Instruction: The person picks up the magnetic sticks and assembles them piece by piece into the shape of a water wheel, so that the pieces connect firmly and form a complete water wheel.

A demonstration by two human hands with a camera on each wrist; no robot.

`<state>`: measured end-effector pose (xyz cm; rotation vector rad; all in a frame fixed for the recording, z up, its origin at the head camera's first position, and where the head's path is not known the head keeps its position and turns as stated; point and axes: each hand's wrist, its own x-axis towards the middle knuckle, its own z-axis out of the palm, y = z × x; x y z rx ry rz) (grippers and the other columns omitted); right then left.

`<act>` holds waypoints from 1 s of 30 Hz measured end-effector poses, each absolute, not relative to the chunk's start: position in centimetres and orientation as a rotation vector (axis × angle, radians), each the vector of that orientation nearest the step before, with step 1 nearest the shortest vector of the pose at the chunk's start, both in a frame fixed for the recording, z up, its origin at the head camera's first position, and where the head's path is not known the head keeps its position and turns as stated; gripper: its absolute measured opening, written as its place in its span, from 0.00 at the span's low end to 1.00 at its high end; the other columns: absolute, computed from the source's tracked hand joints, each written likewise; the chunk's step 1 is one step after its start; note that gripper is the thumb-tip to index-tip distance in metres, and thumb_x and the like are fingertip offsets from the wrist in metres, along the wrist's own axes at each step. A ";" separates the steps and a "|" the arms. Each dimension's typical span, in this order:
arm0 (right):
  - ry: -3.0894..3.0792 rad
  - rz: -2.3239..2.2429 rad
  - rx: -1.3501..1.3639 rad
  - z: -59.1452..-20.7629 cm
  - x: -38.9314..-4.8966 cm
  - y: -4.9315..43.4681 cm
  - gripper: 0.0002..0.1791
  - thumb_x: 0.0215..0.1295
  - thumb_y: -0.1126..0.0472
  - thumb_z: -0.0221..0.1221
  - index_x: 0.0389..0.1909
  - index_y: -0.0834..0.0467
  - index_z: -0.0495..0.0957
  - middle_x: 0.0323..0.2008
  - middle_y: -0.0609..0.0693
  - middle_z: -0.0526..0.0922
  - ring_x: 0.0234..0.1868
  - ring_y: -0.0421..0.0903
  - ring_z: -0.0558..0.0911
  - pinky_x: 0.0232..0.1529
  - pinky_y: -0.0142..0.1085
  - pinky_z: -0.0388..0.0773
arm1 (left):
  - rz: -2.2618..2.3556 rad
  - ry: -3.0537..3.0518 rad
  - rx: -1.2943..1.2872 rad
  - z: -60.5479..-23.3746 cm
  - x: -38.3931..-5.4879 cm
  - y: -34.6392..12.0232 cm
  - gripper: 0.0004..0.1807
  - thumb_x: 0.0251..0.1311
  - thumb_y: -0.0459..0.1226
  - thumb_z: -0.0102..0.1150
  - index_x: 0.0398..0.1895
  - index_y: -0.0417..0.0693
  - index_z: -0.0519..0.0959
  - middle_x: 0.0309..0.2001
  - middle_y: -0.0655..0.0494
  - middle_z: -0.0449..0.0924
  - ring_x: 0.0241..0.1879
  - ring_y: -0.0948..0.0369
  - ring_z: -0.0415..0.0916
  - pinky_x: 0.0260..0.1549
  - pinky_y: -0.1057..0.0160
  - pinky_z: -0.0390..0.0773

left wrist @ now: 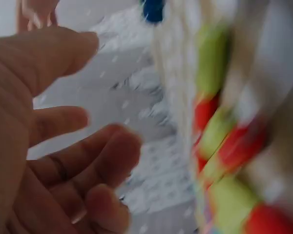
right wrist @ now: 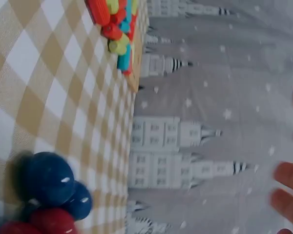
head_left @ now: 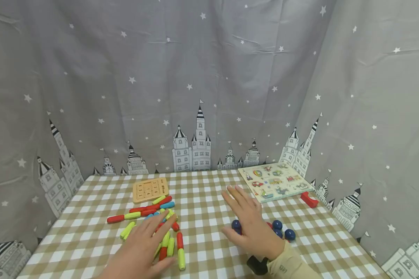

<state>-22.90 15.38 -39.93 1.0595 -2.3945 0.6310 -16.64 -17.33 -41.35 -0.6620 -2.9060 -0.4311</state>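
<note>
Nothing is gripped: the left hand [head_left: 143, 246] is held loosely spread by red, lime and blue cylindrical rods [head_left: 116, 219] at left; the right [head_left: 249, 223], fanned, by glossy dark-blue and red balls [head_left: 277, 224]. By a careless sweep, balls could be sent rolling.

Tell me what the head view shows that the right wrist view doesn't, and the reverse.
Only the head view: the left hand, the picture puzzle and the red block. Only the right wrist view: no new thing, but red balls plainly, where the head view gives just bits of red near the right hand. Both: blue balls, coloured sticks, checked tablecloth, starry curtain and some of the right hand.
</note>
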 end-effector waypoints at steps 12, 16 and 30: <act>-2.748 0.430 0.656 -45.8 -24.2 16.0 0.17 0.58 0.55 0.72 0.48 0.50 0.85 0.42 0.47 0.81 0.49 0.48 0.78 0.57 0.62 0.57 | -0.672 -3.236 -0.497 -47.5 -18.3 -14.1 0.34 0.59 0.60 0.69 0.64 0.52 0.79 0.40 0.57 0.71 0.31 0.62 0.67 0.27 0.60 0.72; -2.756 0.253 0.666 -46.8 -24.2 16.0 0.19 0.55 0.50 0.74 0.48 0.48 0.86 0.41 0.47 0.81 0.51 0.50 0.75 0.57 0.63 0.57 | -0.639 -3.208 -0.467 -47.9 -18.6 -14.1 0.31 0.59 0.58 0.69 0.59 0.51 0.80 0.42 0.57 0.74 0.35 0.61 0.70 0.33 0.54 0.78; -2.720 0.279 0.712 -48.1 -24.0 15.9 0.18 0.56 0.49 0.75 0.47 0.47 0.87 0.42 0.45 0.82 0.55 0.51 0.71 0.56 0.63 0.55 | -0.445 -3.154 -0.403 -48.2 -18.2 -13.8 0.25 0.51 0.42 0.62 0.55 0.47 0.81 0.42 0.55 0.78 0.33 0.59 0.73 0.29 0.51 0.77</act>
